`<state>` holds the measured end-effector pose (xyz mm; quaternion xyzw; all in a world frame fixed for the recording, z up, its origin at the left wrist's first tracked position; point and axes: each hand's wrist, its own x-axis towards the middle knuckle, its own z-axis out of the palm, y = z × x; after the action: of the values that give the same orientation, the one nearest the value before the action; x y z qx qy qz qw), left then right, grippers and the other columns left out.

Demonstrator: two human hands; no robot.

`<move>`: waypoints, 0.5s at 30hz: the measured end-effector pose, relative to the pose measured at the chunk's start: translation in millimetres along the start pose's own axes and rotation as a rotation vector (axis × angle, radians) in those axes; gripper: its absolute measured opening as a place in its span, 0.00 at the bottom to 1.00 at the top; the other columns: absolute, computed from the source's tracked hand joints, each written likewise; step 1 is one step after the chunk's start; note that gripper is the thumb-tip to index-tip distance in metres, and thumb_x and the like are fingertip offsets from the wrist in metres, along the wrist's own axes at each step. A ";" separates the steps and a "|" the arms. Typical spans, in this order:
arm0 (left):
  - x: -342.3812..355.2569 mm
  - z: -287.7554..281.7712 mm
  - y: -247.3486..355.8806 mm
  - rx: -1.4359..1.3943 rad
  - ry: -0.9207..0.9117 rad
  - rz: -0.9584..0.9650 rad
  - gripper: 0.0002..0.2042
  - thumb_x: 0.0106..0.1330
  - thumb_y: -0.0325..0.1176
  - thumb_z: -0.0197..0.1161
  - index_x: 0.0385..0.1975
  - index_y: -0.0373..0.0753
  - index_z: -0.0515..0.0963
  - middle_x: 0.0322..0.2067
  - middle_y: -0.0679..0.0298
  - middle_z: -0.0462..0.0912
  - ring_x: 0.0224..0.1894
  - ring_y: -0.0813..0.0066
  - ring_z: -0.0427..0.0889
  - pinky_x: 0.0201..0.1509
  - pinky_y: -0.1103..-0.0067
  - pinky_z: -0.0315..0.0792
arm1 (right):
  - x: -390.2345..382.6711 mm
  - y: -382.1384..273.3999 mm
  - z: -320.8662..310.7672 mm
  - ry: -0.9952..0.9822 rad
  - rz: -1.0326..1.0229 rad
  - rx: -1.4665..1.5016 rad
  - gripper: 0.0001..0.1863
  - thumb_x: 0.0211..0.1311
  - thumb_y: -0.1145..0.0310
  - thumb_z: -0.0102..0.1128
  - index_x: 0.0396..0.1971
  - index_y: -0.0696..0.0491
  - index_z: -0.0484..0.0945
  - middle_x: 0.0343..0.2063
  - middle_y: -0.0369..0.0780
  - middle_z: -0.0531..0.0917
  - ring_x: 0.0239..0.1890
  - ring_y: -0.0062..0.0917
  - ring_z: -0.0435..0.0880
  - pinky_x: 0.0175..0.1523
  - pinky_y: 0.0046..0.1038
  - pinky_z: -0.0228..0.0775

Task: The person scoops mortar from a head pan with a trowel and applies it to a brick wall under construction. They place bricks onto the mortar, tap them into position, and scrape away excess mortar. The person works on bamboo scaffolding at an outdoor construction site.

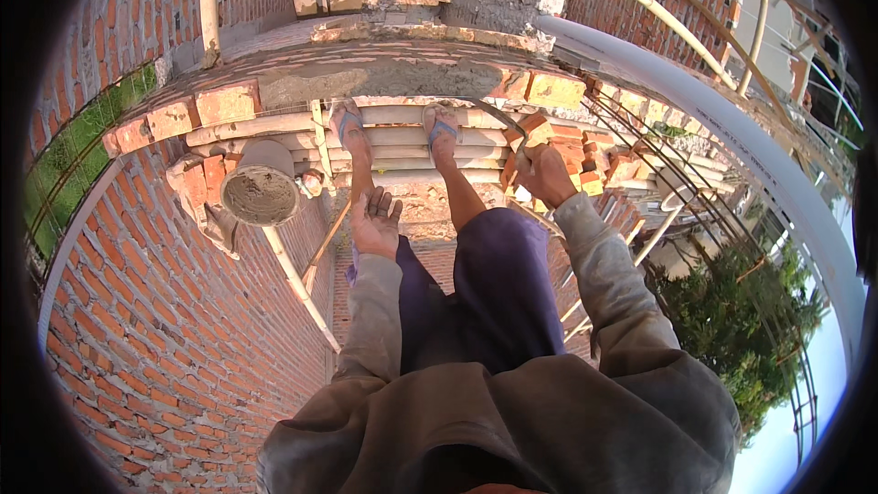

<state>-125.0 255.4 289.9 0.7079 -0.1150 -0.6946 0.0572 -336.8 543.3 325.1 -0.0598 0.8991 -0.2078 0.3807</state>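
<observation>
My left hand (376, 224) hangs over the platform with its fingers apart and slightly curled, holding nothing. My right hand (546, 176) is closed around a trowel (501, 115); its thin, dark blade shows nearly edge-on and points toward the wall. Beyond my feet runs a brick wall with a wet grey mortar bed (384, 82) along its top. Single bricks (228, 102) sit on the wall at the left, and others (555, 90) at the right of the mortar. A bucket of mortar (261, 194) stands left of my left hand. Loose bricks (569, 148) are piled beside my right hand.
My sandalled feet stand on bamboo poles (393, 140). More bricks (212, 174) lie left of the bucket. Rebar rods (681, 169) and a long pale pipe (722, 119) cross the right side. A tall brick wall (174, 284) drops away at the left.
</observation>
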 end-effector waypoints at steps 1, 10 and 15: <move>-1.2 2.2 0.8 0.017 -0.007 0.009 0.16 0.72 0.43 0.67 0.53 0.41 0.79 0.42 0.63 0.84 0.44 0.67 0.84 0.52 0.60 0.82 | -2.8 4.2 -4.2 -0.018 0.092 0.018 0.17 0.68 0.68 0.63 0.21 0.62 0.78 0.19 0.54 0.80 0.24 0.46 0.85 0.33 0.45 0.73; 69.5 -39.0 96.5 0.511 0.092 0.252 0.21 0.70 0.41 0.72 0.58 0.38 0.81 0.42 0.65 0.86 0.44 0.67 0.86 0.46 0.64 0.83 | -88.8 67.7 -29.4 -0.010 -0.002 -0.101 0.16 0.70 0.67 0.61 0.22 0.61 0.79 0.21 0.57 0.79 0.24 0.53 0.80 0.33 0.50 0.68; 169.9 -94.8 160.4 1.919 0.017 0.597 0.24 0.61 0.40 0.74 0.56 0.35 0.84 0.44 0.53 0.90 0.46 0.53 0.89 0.53 0.60 0.82 | -159.4 132.7 22.6 0.023 -0.040 -0.264 0.19 0.74 0.64 0.60 0.24 0.61 0.76 0.19 0.54 0.75 0.25 0.49 0.80 0.34 0.47 0.70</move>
<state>-42.4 51.7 166.4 0.4018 -0.7986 -0.2600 -0.3649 -201.9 698.5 360.6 -0.1247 0.9216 -0.0956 0.3550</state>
